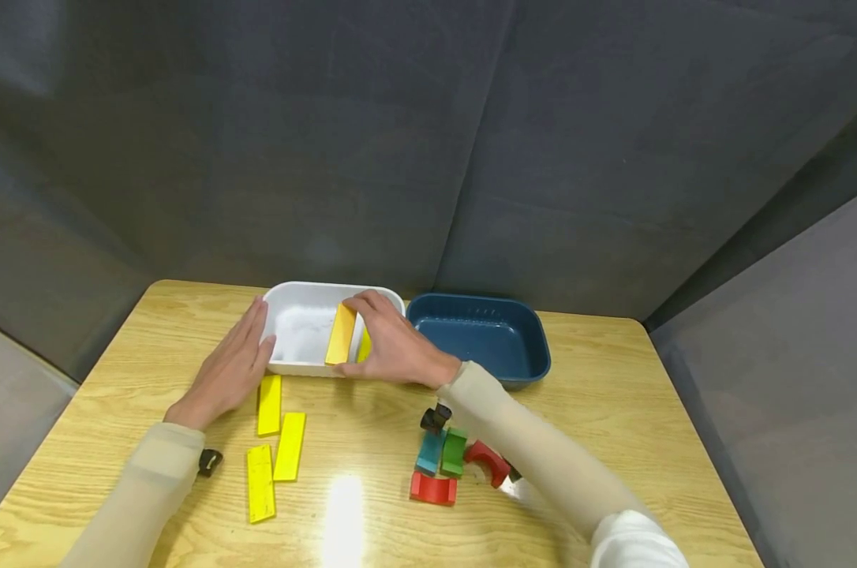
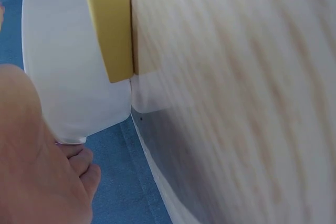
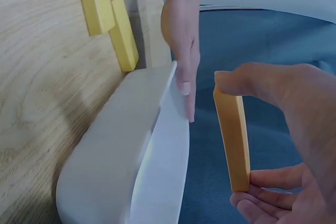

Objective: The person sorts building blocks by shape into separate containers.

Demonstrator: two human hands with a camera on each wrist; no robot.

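Note:
My right hand pinches a flat yellow block by its two ends, thumb at one and fingers at the other. In the right wrist view this block is held above the rim of the white tub. Another yellow block lies inside the tub, partly covered by my right hand. My left hand rests against the tub's left end with its fingers straight. Close beside that hand, on the table, lie several yellow blocks.
To the right of the white tub stands a dark blue tub. Below my right forearm sit a blue block, a green block and red arched blocks. A dark cloth hangs behind the wooden table.

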